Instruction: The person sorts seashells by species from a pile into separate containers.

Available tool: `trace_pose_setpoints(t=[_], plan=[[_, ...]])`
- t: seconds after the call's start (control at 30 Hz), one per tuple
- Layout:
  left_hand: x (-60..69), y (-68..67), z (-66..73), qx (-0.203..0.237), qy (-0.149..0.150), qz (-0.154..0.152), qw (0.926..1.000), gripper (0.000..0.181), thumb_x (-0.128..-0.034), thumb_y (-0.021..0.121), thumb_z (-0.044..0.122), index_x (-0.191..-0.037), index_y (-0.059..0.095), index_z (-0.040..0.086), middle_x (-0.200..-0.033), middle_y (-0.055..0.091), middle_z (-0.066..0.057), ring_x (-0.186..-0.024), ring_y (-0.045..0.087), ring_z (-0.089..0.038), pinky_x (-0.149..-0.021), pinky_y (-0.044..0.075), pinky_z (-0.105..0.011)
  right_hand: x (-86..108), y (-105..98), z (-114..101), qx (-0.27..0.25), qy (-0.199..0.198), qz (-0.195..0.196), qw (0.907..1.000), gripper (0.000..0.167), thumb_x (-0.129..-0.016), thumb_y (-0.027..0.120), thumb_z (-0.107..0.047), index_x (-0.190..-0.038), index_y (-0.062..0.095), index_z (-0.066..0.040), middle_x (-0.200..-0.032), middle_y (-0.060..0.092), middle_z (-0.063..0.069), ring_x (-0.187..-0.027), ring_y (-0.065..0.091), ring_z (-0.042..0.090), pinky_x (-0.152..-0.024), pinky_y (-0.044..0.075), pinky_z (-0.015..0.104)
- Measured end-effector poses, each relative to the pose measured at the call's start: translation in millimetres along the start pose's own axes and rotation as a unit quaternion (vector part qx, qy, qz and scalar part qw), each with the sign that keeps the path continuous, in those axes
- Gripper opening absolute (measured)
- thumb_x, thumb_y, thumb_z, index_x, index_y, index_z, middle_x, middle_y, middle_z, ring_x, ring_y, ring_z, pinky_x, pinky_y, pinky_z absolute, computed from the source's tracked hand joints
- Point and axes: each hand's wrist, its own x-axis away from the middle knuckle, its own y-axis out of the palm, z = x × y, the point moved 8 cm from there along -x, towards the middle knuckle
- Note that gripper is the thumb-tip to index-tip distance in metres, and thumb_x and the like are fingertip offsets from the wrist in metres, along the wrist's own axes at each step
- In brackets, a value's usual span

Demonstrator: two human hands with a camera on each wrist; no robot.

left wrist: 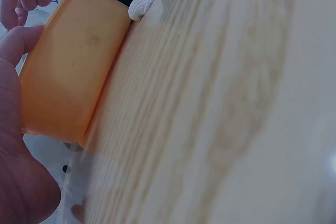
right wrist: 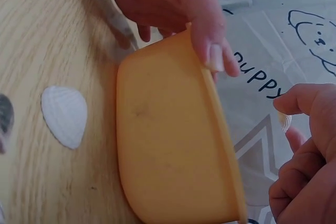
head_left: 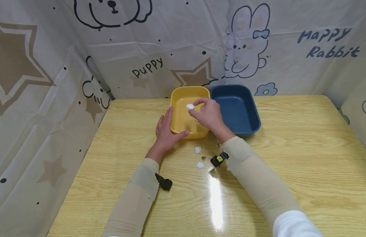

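In the head view my right hand pinches a white seashell between thumb and fingertips, above the yellow basin. The shell's ribbed edge shows in the right wrist view. My left hand rests against the basin's near left corner, its fingers stretched along the left side and its thumb at the near rim. Two white seashells, one nearer the basin and another closer to me, lie on the table, with a small dark shell between them. My right hand partly hides the basin's inside.
A dark blue basin stands against the yellow one's right side. Both are on a wood-grain table, near a printed cloth backdrop. Near my right wrist lies another small shell, partly hidden.
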Motion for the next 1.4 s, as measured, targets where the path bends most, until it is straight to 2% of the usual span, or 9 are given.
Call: trace_pose_setpoints(t=[0.4, 0.57, 0.8, 1.0, 1.13, 1.4], plan=[[-0.2, 0.1, -1.1, -0.008, 0.005, 0.002, 1.0, 0.111, -0.08, 0.076, 0.059, -0.161, 0.002, 0.037, -0.166, 0.009, 0.01, -0.149, -0.001, -0.031, -0.113, 0.001, -0.056, -14.8, 11, 14, -0.005, 0.022, 0.002, 0.9998, 0.031, -0.086, 0.079, -0.032, -0.108, 0.066, -0.014, -0.062, 0.052, 0.009, -0.047, 0.047, 0.022, -0.042, 0.031, 0.027], [-0.5, 0.1, 0.2, -0.01, 0.007, 0.0, 0.9999, 0.112, -0.08, 0.075, 0.059, -0.161, 0.001, 0.038, -0.166, 0.008, 0.011, -0.149, -0.001, -0.031, -0.113, 0.001, -0.055, -18.8, 13, 16, 0.0, 0.015, 0.006, 0.9999, 0.03, -0.085, 0.079, -0.03, -0.107, 0.067, -0.013, -0.059, 0.053, 0.008, -0.045, 0.045, 0.019, -0.041, 0.029, 0.026], [0.2, -0.2, 0.2, -0.013, 0.004, -0.002, 0.9999, 0.112, -0.0792, 0.076, 0.059, -0.16, 0.001, 0.039, -0.166, 0.008, 0.009, -0.149, -0.002, -0.03, -0.113, 0.001, -0.056, -20.1, 15, 17, 0.006, 0.014, 0.004, 0.9999, 0.03, -0.085, 0.079, -0.03, -0.107, 0.068, -0.012, -0.059, 0.051, 0.006, -0.046, 0.044, 0.017, -0.042, 0.029, 0.026], [-0.1, 0.3, -0.2, -0.012, 0.003, -0.003, 0.9999, 0.112, -0.0795, 0.075, 0.059, -0.161, 0.001, 0.039, -0.166, 0.008, 0.009, -0.149, -0.002, -0.029, -0.113, 0.001, -0.056, -21.1, 17, 18, 0.019, 0.018, -0.004, 0.9997, 0.036, -0.086, 0.079, -0.03, -0.113, 0.069, -0.008, -0.062, 0.05, 0.006, -0.05, 0.045, 0.018, -0.045, 0.031, 0.027], [-0.4, 0.0, 0.2, -0.012, 0.001, -0.003, 0.9999, 0.111, -0.0805, 0.076, 0.057, -0.161, 0.001, 0.039, -0.166, 0.007, 0.01, -0.149, -0.003, -0.029, -0.113, 0.0, -0.055, -21.3, 16, 18, 0.01, 0.021, -0.004, 0.9997, 0.035, -0.086, 0.079, -0.029, -0.113, 0.069, -0.009, -0.062, 0.052, 0.007, -0.049, 0.047, 0.019, -0.045, 0.032, 0.027], [-0.3, -0.1, -0.2, -0.016, 0.0, 0.0, 0.9999, 0.112, -0.0799, 0.076, 0.057, -0.161, 0.002, 0.038, -0.166, 0.009, 0.008, -0.149, -0.001, -0.032, -0.113, 0.001, -0.055, -20.4, 15, 18, 0.003, 0.014, 0.001, 0.9999, 0.036, -0.086, 0.079, -0.031, -0.113, 0.069, -0.009, -0.059, 0.049, 0.006, -0.045, 0.044, 0.018, -0.042, 0.03, 0.026]])
